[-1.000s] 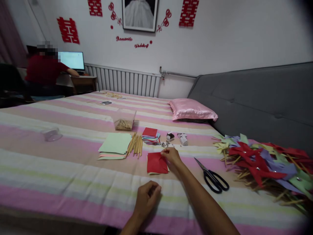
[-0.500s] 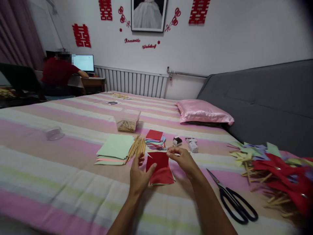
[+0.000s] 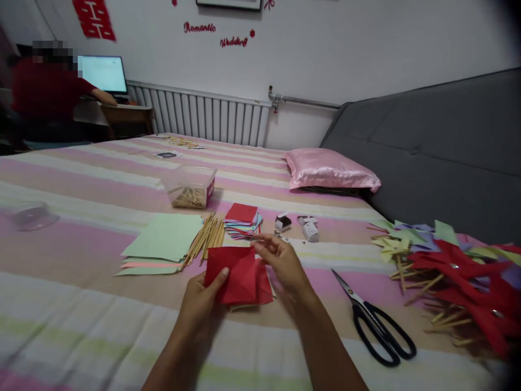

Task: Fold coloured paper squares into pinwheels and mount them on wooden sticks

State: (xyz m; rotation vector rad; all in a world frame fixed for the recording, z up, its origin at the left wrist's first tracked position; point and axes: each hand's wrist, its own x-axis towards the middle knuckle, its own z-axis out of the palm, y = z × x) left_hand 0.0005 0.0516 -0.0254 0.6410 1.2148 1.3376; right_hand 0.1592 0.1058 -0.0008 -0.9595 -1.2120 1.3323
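step: red paper sheet (image 3: 232,274) is held just above red stack (image 3: 266,285) on bed (image 3: 81,326), near centre | left hand (image 3: 201,298): clamped on near edge | right hand (image 3: 283,266): fingers pinched closed at far right corner | next (judged): that corner must be secured before the sheet is worked

"Romantic", "Wedding" on the wall (image 3: 345,43)

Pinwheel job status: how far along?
Done: a pile of pinwheels lies on the bed at the right. In hand: the left hand holds one red paper square; the right hand is at its upper corner, grip unclear. Left: the green sheets, stack of small coloured squares and bundle of sticks lie unused, so much probably remains. The scissors lie idle.
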